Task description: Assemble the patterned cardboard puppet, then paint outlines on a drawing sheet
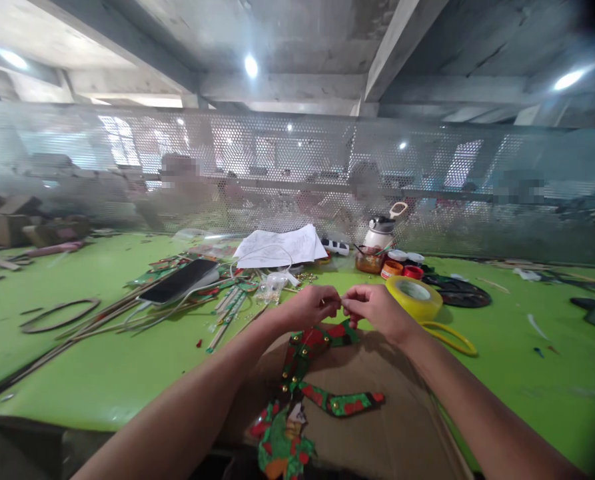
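A painted jointed puppet [304, 360] in green and red, with several gold-coloured fasteners at its joints, lies on a sheet of brown cardboard [367, 373]. Just beyond its upper end, my left hand [317, 305] and my right hand [372, 308] meet with fingers pinched. Whatever sits between the fingertips is too small to make out. A green end piece of the puppet lies right under my right hand. The puppet's lower part reaches toward the near edge of the cardboard.
Left of my hands are a black phone [181, 281] with a cable, thin sticks and painted pieces. White papers [280, 245] lie behind. On the right are yellow tape [413, 298], paint jars [391, 269] and a white bottle [378, 233]. A perforated screen [297, 153] borders the green table.
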Demonstrator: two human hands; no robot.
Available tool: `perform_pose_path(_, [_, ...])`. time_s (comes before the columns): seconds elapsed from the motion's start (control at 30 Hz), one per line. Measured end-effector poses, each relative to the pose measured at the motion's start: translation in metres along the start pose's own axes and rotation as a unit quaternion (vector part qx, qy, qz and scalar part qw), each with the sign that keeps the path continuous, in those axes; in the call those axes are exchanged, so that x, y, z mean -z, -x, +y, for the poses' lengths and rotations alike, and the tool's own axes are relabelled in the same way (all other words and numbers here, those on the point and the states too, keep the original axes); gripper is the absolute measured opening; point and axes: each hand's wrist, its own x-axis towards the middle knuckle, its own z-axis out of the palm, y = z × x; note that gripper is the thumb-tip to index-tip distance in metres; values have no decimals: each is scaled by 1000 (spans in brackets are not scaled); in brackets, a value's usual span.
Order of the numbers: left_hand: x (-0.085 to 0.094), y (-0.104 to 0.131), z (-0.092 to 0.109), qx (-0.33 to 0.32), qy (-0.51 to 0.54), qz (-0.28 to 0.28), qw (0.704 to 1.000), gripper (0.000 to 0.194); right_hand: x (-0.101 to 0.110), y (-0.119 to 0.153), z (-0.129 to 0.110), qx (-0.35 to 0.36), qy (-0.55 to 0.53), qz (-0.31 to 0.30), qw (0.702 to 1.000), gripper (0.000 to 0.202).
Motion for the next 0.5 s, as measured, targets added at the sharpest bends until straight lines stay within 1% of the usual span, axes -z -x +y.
perform_pose_path(0.13, [2,1,2,-9,-29,-10,999,18,1,1,-1,-51,-74,-25,996,20])
perform_pose_path(0.23, [2,2,3,-8,-44,-14,999,20,1,2,-2,-88,-108,-42,989,19])
perform_pose_path(0.3, [1,2,3,4,-36,-16,999,20,2,2,-2,-106,-124,-49,985,16])
perform_pose_path(0.43, [-2,2,0,45,21,-34,998,21,4,0,1,-111,-132,-62,983,16])
perform_pose_path(0.5, [-3,2,-1,52,35,-34,997,22,3,-1,2,-106,-128,-60,984,20])
